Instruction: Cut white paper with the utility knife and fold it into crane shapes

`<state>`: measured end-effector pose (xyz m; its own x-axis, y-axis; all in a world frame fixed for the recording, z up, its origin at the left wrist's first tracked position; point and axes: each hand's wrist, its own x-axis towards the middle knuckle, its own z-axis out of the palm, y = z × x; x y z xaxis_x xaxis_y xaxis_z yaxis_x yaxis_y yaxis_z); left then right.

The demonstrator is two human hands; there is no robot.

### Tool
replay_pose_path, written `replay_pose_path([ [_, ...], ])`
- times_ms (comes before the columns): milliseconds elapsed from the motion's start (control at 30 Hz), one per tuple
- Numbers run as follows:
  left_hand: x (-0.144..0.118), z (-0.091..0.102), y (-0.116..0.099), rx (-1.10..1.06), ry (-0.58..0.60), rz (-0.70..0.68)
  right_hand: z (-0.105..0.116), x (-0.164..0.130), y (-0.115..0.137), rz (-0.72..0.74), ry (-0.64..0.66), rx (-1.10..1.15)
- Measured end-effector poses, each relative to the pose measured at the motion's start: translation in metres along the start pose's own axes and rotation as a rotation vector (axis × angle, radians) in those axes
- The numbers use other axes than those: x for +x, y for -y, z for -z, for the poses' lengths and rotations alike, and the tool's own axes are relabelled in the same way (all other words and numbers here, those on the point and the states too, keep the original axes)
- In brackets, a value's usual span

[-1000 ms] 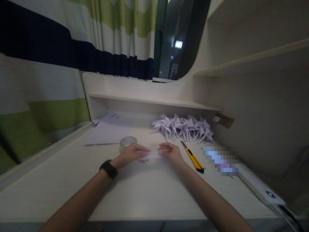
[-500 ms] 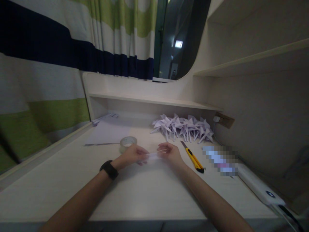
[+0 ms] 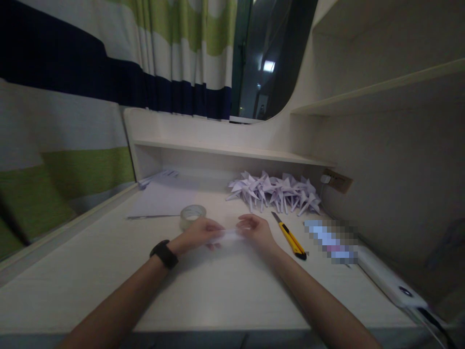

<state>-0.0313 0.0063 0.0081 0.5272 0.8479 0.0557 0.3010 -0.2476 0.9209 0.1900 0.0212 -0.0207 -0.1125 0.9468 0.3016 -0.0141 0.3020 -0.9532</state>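
Observation:
Between my two hands, above the desk, is a small white strip of paper (image 3: 229,234), blurred by motion. My left hand (image 3: 199,232), with a black band on its wrist, pinches the strip's left end. The right end is held in the bent fingers of my right hand (image 3: 257,231). Just behind my left hand a roll of clear tape (image 3: 192,214) rests on the desk. A yellow utility knife (image 3: 291,238) lies to the right of my right hand, its blade pointing away from me.
Folded paper pinwheels (image 3: 274,191) are heaped at the back of the desk (image 3: 218,295). Paper sheets (image 3: 163,196) lie at the back left. On the right are a blurred-out phone-like object (image 3: 329,241) and a white power strip (image 3: 385,278) with cables. A shelf (image 3: 225,151) runs along the back.
Both hands stay in almost the same place, with slight finger movement around the white strip. The other things have not moved.

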Motion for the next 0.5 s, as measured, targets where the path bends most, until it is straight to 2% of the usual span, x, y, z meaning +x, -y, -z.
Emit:
replay_pose_path([
  [167, -0.0029, 0.0081, -0.0017, -0.029, 0.042, -0.066, 0.0027, 0.0008, 0.0034, -0.027, -0.031, 0.024],
  [500, -0.0026, 0.0090, 0.0000, -0.022, 0.048, -0.064, 0.0037, -0.0017, 0.0039, -0.071, -0.018, 0.086],
])
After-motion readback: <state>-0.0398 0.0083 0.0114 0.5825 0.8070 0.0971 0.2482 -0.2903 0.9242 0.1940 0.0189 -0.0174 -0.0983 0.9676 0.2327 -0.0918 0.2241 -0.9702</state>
